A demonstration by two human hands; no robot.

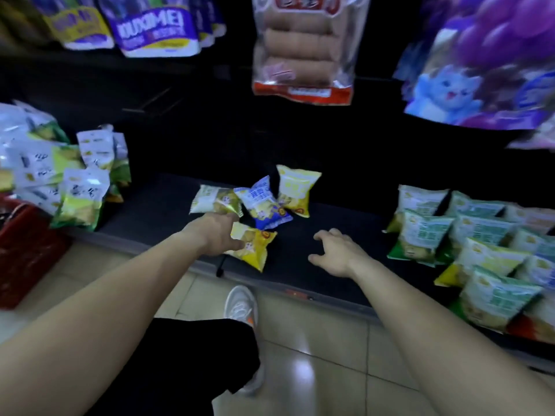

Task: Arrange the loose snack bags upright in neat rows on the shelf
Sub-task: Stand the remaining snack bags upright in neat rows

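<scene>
The task looks only partly done. On the dark low shelf [168, 211], four small loose snack bags are still in a heap in the middle: a yellow plastic snack bag [255, 246] at the near edge, a blue and white snack bag [264, 204] just behind it, a pale green and white snack bag [214, 201] lying flat to the left, and a yellow and white snack bag [297, 189] at the far side, which is the only one standing almost upright. The left hand [214, 237] grasps the near yellow bag at its left corner. The right hand [336, 252] is released, with fingers spread, hovering over the bare shelf to the right of the heap, and it holds nothing. At the right end of the shelf, the green and white bags [426, 235] already stand in rows; I count about ten, but blur makes this uncertain. On the left, a group of white and green pouches [81, 196] leans untidily. So the four middle bags remain to be put in order.
</scene>
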